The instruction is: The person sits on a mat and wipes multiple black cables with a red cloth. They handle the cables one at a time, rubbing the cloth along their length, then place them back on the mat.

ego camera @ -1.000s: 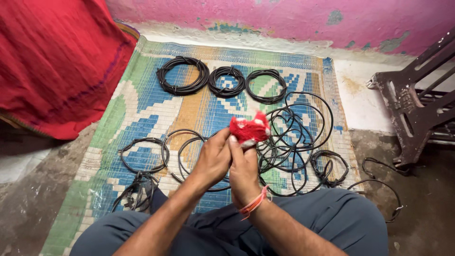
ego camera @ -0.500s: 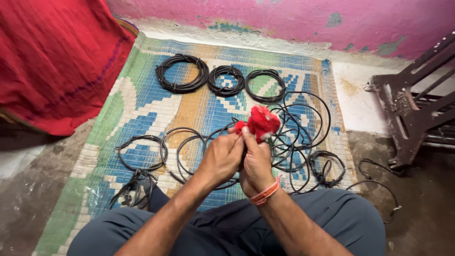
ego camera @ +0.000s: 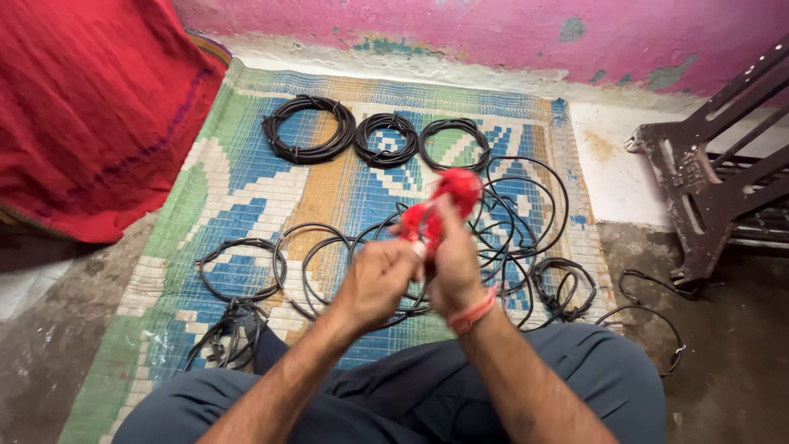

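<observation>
A woven floor mat (ego camera: 246,189) in blue, green and tan lies on the concrete floor, with a red cloth (ego camera: 90,107) at its left edge and a dark metal frame (ego camera: 707,189) on the right. Along the mat's far side sit three tied coils of black cable (ego camera: 308,130), side by side; nearer the person lie looser black loops (ego camera: 242,267) and a tangled heap of cable (ego camera: 514,222).

Above the mat's middle, in front of the knees, both hands meet on a red bundle of cord or tape (ego camera: 444,205). The left hand (ego camera: 374,284) is closed, pinching the bundle's lower end; the right hand (ego camera: 454,263), with an orange band at the wrist, is clamped on it just beside the left, fingers wrapped round. The bundle's long axis runs slanted, from the hands up and away to the right, its rounded free end pointing toward the far wall.

It looks like a length of the red stuff is being worked loose or drawn out; the next move would call for a steady pull with one hand while the other keeps the bundle pinned
</observation>
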